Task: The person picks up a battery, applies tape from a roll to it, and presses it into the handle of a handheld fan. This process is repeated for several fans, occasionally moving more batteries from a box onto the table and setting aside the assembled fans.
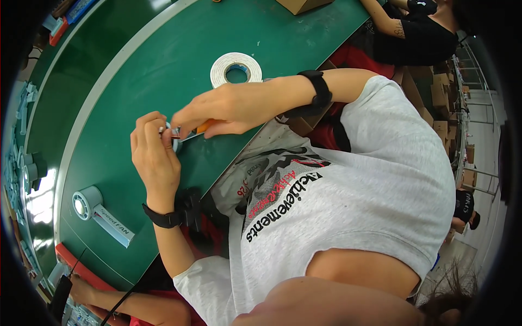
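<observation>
My left hand (pixel 155 155) is closed, its fingers and thumb pinching a small pale rounded part (pixel 175 143) with a bit of red on it. Most of that part is covered by my fingers. From the other side my right hand (pixel 220 111) reaches in, closed around a slim tool with an orange handle (pixel 205 126) and a thin metal-looking length. The fingertips of both hands nearly meet over the part; the tool's exact kind is hidden. Beyond my right wrist a roll of white tape (pixel 218 69) lies flat on the green table (pixel 147 81).
A pale handheld fan (pixel 87 202) with a flat handle lies left of my left hand. A cardboard box (pixel 304 4) stands at the far edge. A co-worker's arm (pixel 136 307) shows at the lower left, beside a red edge; another person in black (pixel 416 38) sits at the upper right.
</observation>
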### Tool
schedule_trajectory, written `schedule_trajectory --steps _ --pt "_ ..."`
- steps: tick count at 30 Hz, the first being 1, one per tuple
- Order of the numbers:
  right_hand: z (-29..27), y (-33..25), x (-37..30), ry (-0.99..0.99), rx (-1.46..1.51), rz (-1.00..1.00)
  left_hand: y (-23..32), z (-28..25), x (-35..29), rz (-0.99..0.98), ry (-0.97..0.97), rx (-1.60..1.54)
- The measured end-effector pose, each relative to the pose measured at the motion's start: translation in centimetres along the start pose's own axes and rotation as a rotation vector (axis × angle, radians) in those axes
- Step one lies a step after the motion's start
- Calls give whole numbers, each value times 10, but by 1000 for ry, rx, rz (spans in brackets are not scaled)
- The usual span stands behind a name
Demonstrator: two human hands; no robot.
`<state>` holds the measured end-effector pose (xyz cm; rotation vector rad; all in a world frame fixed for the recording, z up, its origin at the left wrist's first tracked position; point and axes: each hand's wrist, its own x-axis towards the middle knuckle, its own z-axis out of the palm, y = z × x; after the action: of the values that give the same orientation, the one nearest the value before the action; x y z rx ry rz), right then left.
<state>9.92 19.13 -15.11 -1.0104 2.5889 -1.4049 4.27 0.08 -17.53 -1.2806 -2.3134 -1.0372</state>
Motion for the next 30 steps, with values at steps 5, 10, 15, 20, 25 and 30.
schedule_trajectory --steps 5,10,15,20,25,30 --pt "8 0 -14 45 -182 -88 -3 -6 -4 -30 11 -49" --pt "3 -19 -35 270 -265 -202 -2 -12 -3 -11 -13 -27" --pt "11 -14 -28 373 -360 -147 -4 -8 1 9 -25 10" --pt "7 4 -6 153 -115 -128 -2 -6 2 -8 -11 -8" --pt "3 19 -3 109 -261 -263 -2 -2 2 -46 3 -78" --pt "1 14 -3 100 -238 -260 -2 -5 -1 -73 14 -113"
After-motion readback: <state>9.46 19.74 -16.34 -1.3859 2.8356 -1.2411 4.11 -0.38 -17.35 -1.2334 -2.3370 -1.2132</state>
